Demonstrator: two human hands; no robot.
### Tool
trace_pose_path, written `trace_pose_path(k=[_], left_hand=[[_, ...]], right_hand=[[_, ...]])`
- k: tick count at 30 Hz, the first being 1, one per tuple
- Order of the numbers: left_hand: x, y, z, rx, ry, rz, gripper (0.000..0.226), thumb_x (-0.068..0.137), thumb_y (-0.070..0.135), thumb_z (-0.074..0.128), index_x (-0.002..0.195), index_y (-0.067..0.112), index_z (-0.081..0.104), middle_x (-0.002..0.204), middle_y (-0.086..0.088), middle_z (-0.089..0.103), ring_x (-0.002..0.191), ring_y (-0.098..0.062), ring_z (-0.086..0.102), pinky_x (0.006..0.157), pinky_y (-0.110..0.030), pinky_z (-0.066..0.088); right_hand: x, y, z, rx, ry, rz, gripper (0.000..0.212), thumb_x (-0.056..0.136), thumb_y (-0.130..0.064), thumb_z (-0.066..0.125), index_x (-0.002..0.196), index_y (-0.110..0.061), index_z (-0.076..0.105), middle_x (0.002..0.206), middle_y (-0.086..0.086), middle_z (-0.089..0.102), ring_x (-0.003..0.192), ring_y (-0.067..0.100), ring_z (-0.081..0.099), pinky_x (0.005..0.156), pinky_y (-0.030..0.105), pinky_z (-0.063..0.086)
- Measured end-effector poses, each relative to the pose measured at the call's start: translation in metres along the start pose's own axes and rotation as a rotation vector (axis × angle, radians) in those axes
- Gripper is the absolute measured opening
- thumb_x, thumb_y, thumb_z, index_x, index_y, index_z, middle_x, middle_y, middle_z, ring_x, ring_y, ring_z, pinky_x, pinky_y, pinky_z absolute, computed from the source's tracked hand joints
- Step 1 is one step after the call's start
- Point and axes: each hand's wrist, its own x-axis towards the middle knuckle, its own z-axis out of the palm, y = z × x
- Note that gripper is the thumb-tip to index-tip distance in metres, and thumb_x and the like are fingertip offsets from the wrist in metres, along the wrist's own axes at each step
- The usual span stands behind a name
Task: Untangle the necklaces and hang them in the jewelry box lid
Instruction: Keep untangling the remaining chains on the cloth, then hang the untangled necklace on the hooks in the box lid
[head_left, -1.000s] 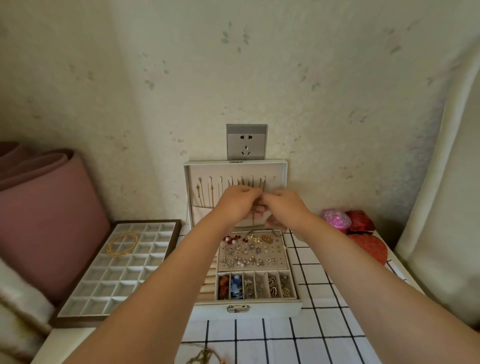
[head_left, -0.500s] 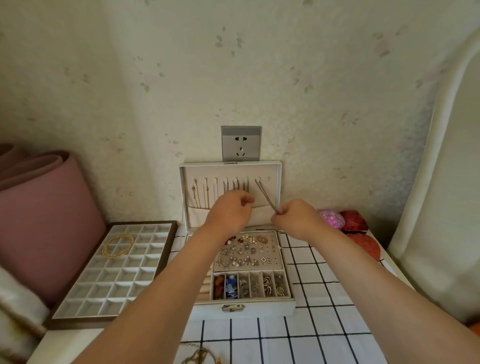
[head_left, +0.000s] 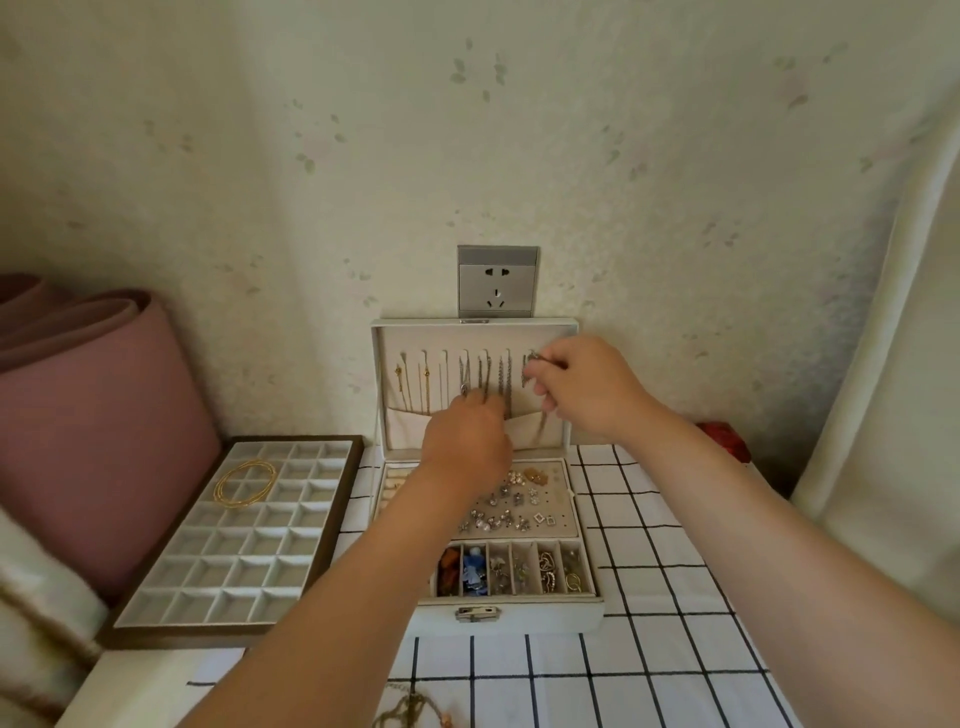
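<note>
Silver necklaces (head_left: 500, 379) hung in the lid (head_left: 475, 328). The right hand (head_left: 587, 387) pinched another chain (head_left: 531, 364) at the rightmost hook. The left hand (head_left: 467, 439) had an unclear grip, and a tangle (head_left: 410, 712) waited near.

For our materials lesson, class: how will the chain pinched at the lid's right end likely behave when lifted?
Probably floppy: the chain hangs limp below the right hand. Likely light, since a pinch alone holds it. It may snag the neighbouring chains hanging close beside it.
</note>
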Motion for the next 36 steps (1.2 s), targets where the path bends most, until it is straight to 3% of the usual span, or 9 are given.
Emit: trace_pose_path(k=[3,8,14,16,20,25,29,32,36], left_hand=[[0.002,-0.003,0.0,0.047,-0.015,0.029,0.031,0.095,0.027,0.052,0.122,0.015,0.062,0.118,-0.005,0.056,0.108,-0.024,0.052,0.083,-0.036,0.046],[0.0,-0.009,0.001,0.063,0.015,0.068,0.031,0.093,0.031,0.053,0.118,0.017,0.066,0.122,-0.005,0.055,0.117,-0.026,0.046,0.093,-0.038,0.041],[-0.003,-0.012,0.006,0.055,0.061,0.089,0.032,0.093,0.031,0.052,0.119,0.019,0.066,0.123,-0.002,0.058,0.122,-0.025,0.043,0.103,-0.039,0.036],[-0.002,-0.011,0.006,0.042,0.047,0.081,0.032,0.093,0.032,0.052,0.119,0.018,0.065,0.124,-0.003,0.058,0.123,-0.025,0.043,0.103,-0.039,0.036],[-0.004,-0.012,0.005,0.028,0.016,0.072,0.036,0.094,0.032,0.053,0.126,0.018,0.061,0.131,-0.004,0.056,0.129,-0.026,0.039,0.106,-0.041,0.035],[-0.016,-0.015,-0.004,-0.058,-0.037,0.077,0.048,0.094,0.032,0.053,0.14,0.021,0.049,0.141,-0.003,0.051,0.135,-0.026,0.036,0.113,-0.043,0.031],[-0.04,-0.02,-0.015,-0.138,-0.022,0.078,0.049,0.093,0.028,0.055,0.141,0.022,0.05,0.137,0.0,0.053,0.128,-0.021,0.041,0.106,-0.038,0.035],[-0.072,-0.032,-0.025,-0.145,0.046,0.099,0.03,0.093,0.028,0.055,0.121,0.023,0.062,0.118,0.003,0.059,0.111,-0.018,0.047,0.094,-0.033,0.04],[-0.118,-0.053,-0.039,-0.115,0.006,0.109,0.014,0.09,0.023,0.055,0.1,0.022,0.065,0.095,0.005,0.058,0.094,-0.016,0.051,0.079,-0.03,0.044]], right_hand=[[0.009,-0.004,0.007,0.018,0.034,-0.041,0.022,0.099,-0.021,0.058,0.084,-0.011,0.071,0.078,0.006,0.072,0.064,0.015,0.068,0.067,0.035,0.06],[0.019,0.004,0.021,-0.028,0.039,-0.076,0.02,0.1,-0.025,0.058,0.088,-0.014,0.071,0.082,0.002,0.072,0.072,0.014,0.07,0.072,0.035,0.059],[0.01,0.032,0.032,-0.371,-0.042,-0.154,0.015,0.094,-0.007,0.062,0.095,-0.009,0.076,0.093,0.004,0.071,0.081,0.018,0.064,0.078,0.032,0.053],[0.005,0.038,0.034,-0.458,-0.026,-0.191,0.017,0.09,-0.002,0.062,0.095,-0.009,0.077,0.093,0.009,0.071,0.083,0.022,0.066,0.079,0.039,0.057],[-0.003,0.038,0.037,-0.616,-0.061,-0.222,0.022,0.094,-0.011,0.057,0.102,-0.021,0.074,0.093,0.003,0.066,0.082,0.022,0.064,0.072,0.041,0.057],[-0.016,0.029,0.033,-0.625,-0.101,-0.202,0.034,0.097,-0.015,0.052,0.123,-0.03,0.068,0.114,-0.001,0.069,0.098,0.021,0.065,0.079,0.037,0.056],[-0.039,0.004,0.035,-0.509,-0.082,-0.216,0.027,0.098,-0.018,0.055,0.116,-0.029,0.072,0.109,-0.005,0.071,0.096,0.016,0.066,0.082,0.039,0.057],[-0.067,-0.021,0.042,-0.408,-0.125,-0.227,0.021,0.096,-0.018,0.059,0.096,-0.031,0.075,0.095,-0.013,0.072,0.084,0.008,0.066,0.078,0.036,0.058],[-0.113,-0.045,0.064,-0.259,-0.291,-0.221,0.017,0.094,-0.021,0.062,0.091,-0.029,0.077,0.089,-0.015,0.071,0.083,0.004,0.066,0.082,0.032,0.056]])
